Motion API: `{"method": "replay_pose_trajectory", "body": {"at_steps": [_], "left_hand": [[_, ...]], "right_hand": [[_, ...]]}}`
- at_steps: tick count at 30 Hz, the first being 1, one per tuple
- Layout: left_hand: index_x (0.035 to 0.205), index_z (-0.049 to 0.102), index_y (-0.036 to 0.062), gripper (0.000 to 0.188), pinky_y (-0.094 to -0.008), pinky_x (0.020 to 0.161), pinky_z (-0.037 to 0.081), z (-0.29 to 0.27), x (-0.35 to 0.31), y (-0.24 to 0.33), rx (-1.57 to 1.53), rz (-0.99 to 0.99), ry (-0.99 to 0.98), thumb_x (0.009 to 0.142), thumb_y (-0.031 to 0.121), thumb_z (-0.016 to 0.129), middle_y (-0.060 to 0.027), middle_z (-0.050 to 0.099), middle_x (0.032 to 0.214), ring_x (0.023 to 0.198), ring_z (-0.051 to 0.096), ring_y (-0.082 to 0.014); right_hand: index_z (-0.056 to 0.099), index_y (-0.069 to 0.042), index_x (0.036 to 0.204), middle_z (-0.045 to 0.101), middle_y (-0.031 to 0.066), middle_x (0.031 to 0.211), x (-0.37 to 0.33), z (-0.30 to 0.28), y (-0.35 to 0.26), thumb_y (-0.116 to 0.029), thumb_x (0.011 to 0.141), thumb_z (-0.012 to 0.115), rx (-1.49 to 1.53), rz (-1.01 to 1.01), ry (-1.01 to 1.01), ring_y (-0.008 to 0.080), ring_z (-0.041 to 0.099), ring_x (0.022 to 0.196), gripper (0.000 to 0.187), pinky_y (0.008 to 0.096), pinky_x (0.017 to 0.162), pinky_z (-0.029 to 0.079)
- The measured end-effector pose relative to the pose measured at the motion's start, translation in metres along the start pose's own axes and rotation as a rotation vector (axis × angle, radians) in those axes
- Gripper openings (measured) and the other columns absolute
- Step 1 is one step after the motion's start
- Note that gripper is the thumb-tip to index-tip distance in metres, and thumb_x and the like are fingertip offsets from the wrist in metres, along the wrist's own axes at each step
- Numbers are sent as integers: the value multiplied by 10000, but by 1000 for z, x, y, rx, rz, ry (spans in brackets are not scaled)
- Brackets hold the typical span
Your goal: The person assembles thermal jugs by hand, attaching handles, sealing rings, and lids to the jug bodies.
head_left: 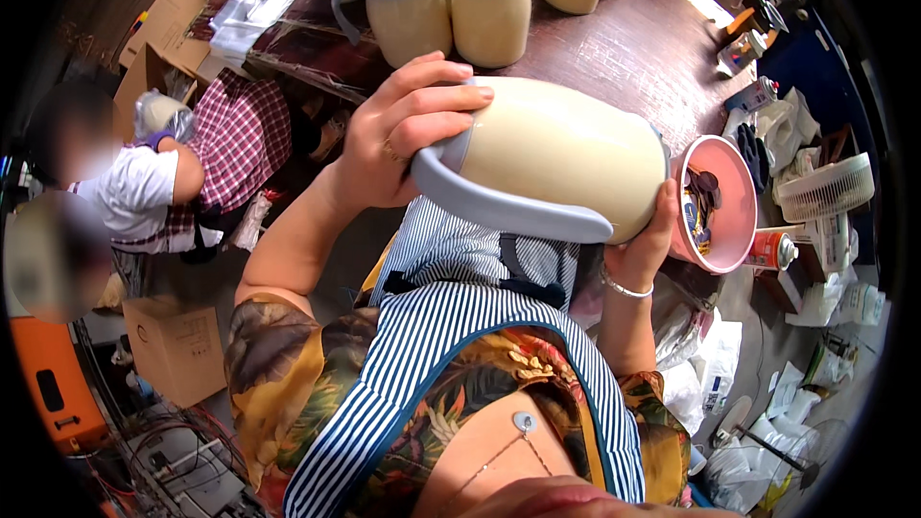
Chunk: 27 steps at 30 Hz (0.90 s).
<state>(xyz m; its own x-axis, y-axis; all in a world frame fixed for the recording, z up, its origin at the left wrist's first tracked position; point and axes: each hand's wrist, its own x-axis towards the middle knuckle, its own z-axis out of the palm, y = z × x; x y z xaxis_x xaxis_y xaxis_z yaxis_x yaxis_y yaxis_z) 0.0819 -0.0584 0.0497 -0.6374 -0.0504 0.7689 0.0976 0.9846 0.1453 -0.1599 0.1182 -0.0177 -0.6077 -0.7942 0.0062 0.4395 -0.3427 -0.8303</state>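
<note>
A cream thermos jug (566, 149) with a grey-blue handle lies sideways in the air between my hands, over the table's near edge. My left hand (403, 129) wraps round its grey top end, fingers over the upper side. At the other end, my right hand (645, 230) supports the base, its thumb against the side. The handle faces toward me. What the palms touch is hidden behind the jug. Just beyond stand several upright jugs of the same kind, the closest being a cream jug (490, 14) with a grey collar.
A dark red table (614, 53) spreads ahead. Right of the jug is a pink bucket (739, 201) with small parts inside. Spray cans, cloths and a white basket (825, 189) crowd the right side. At left, a person in a checked apron (240, 139) works near cardboard boxes (177, 345).
</note>
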Motion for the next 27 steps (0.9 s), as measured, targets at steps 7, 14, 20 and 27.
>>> {"method": "replay_pose_trajectory", "body": {"at_steps": [7,14,20,27], "left_hand": [[1186,595,-42,473,-322,830,554,-3,-85,-24,-1257,-1415,174,1055,368,398,-154,684,1070,914,688,-215],[1235,594,-21,383,-376,898,546,-36,-192,-7,-1276,-1751,641,1023,274,472,-134,673,1160,1019,671,-223],[1123,606,31,268,-315,868,515,-13,-164,31,-731,-1532,945,1014,261,520,-85,670,1091,982,632,-164],[969,496,51,50,-300,897,512,45,-119,66,-1160,-1183,1151,997,70,534,-119,588,1219,1047,599,-163]], "right_hand": [[547,-23,1232,552,156,1169,-1,9,-21,-521,923,524,-877,-982,-462,458,529,1172,587,551,966,450],[523,-45,1345,551,173,1245,86,3,-23,-60,749,698,-1239,-1018,-475,385,513,1209,621,469,1020,419],[622,-94,1223,588,121,1258,74,-19,31,-166,840,710,-1529,-1021,-127,346,510,1215,400,436,1011,421],[334,-38,1474,471,156,1416,-52,29,120,-308,734,848,-827,-228,-734,302,571,1205,940,398,984,486]]}}
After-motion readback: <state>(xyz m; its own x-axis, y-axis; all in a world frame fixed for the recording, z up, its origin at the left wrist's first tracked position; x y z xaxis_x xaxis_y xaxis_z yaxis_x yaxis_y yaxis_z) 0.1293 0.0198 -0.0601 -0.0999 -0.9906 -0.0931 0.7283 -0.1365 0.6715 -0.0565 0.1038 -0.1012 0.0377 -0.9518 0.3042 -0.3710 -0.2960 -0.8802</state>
